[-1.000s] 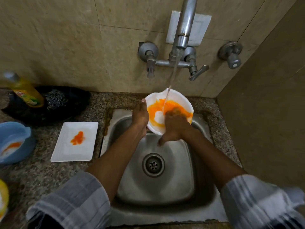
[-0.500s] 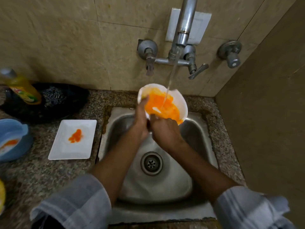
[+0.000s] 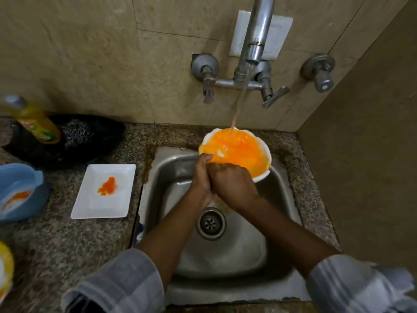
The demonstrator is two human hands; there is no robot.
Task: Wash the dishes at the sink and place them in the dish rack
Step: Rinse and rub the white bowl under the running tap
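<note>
White bowl (image 3: 237, 150), orange-stained, under running tap (image 3: 255, 48); left hand (image 3: 202, 177) grips its near rim; right hand (image 3: 232, 186) clasps beside it, above the sink (image 3: 225, 256).

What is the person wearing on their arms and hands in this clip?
Both hands, left and right, are bare: no gloves, and no rings, watch or bracelets visible. The forearms are uncovered. The left sleeve and right sleeve are light grey-blue cloth with broad paler stripes, pushed up in loose folds.
</note>
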